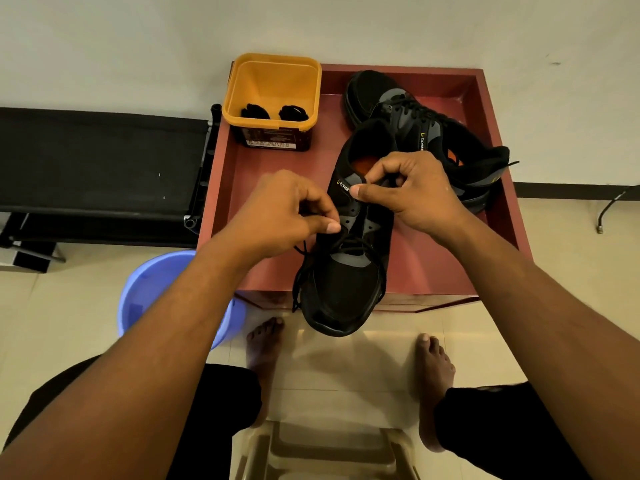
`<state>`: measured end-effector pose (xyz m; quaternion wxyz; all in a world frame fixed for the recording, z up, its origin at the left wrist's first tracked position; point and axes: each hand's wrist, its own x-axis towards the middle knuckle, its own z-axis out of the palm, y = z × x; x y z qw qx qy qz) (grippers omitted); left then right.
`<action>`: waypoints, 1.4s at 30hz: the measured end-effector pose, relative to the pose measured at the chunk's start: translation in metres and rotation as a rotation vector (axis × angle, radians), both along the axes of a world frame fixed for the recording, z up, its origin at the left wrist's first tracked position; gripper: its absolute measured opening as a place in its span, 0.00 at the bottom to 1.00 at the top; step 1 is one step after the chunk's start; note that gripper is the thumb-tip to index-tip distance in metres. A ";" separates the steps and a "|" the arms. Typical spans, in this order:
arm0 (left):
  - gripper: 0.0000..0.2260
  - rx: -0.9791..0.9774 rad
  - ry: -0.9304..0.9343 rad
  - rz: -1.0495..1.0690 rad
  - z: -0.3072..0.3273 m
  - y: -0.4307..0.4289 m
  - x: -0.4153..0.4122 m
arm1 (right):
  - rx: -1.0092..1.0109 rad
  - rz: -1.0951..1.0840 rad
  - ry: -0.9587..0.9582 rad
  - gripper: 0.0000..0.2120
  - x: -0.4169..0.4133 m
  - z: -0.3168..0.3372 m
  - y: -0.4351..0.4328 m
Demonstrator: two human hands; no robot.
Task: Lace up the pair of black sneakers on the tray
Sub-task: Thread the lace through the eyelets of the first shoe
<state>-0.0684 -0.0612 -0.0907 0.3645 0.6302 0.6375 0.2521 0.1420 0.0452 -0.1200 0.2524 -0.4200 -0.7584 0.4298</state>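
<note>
A black sneaker (341, 289) with grey eyelet panels lies on the red tray (429, 268), its toe hanging over the front edge toward me. A black lace (300, 271) is threaded through its lower eyelets and hangs loose on the left side. My left hand (280, 213) pinches the lace beside the left eyelets. My right hand (407, 192) pinches the shoe's upper by the tongue, thumb pointing left. The second black sneaker (408, 112) lies behind, laced, on its side at the tray's back right.
A yellow tub (272, 95) holding two bundles of black laces stands at the tray's back left. A blue plastic basin (156, 289) sits on the floor at the left, a black bench (100, 161) behind it. My bare feet and a beige stool are below.
</note>
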 end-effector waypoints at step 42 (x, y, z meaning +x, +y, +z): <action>0.03 0.070 0.123 0.085 0.007 0.005 -0.020 | 0.001 -0.006 0.013 0.09 0.000 -0.001 -0.001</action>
